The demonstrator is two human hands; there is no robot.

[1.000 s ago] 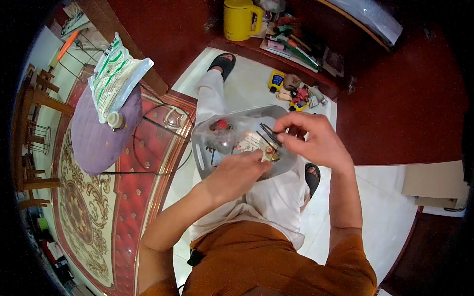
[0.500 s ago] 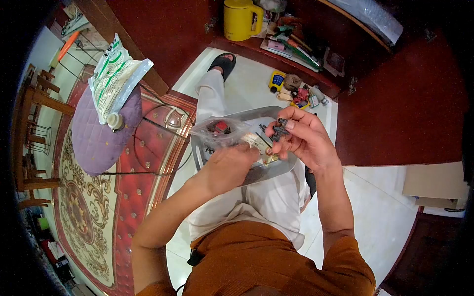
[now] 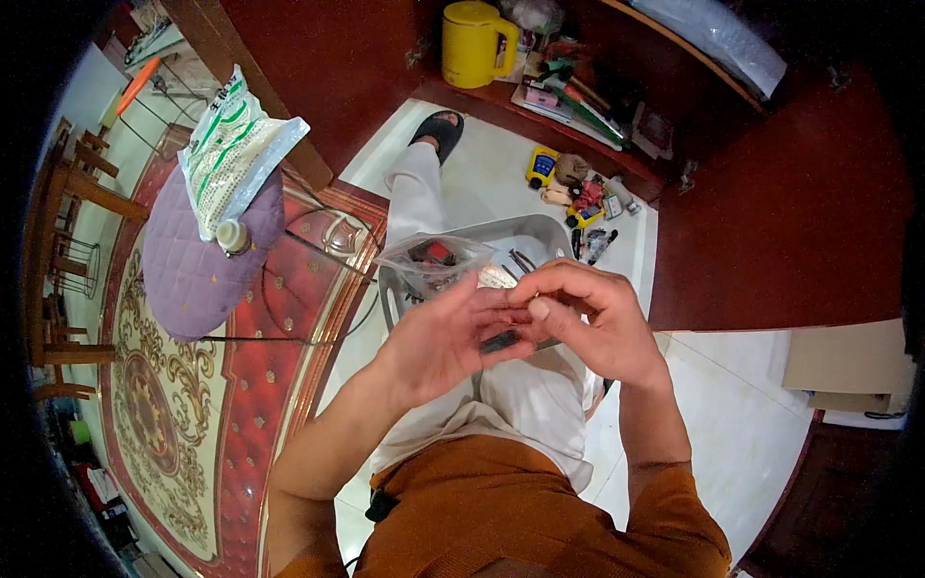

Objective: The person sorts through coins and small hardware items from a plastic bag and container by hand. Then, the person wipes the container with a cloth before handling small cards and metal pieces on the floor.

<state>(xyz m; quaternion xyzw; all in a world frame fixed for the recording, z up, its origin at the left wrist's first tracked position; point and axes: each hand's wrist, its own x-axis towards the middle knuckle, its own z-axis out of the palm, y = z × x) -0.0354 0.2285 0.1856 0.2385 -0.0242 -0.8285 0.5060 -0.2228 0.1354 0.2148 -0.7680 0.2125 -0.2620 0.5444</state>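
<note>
A grey plastic tray (image 3: 547,227) rests on my lap, partly covered by both hands. Inside it, at the left, a clear plastic bag (image 3: 438,260) holds a red item and dark pieces. Thin dark pieces (image 3: 520,261) lie towards the tray's back, beyond my fingers. My left hand (image 3: 448,337) is open over the front of the tray, fingers apart and palm turned up. My right hand (image 3: 593,323) is closed in a pinch beside the left fingertips; what it pinches is too small to make out.
A yellow kettle (image 3: 470,46) and tools stand on the cabinet shelf. Yellow bottles (image 3: 541,167) and small items, some black (image 3: 599,245), lie on the floor beyond the tray. At the left, a purple stool (image 3: 202,279) carries a white and green bag (image 3: 231,164).
My left hand has let go of the clear bag and turned palm up. The dark pieces have left my right hand, which has moved to the left fingertips. Black items now show on the floor.
</note>
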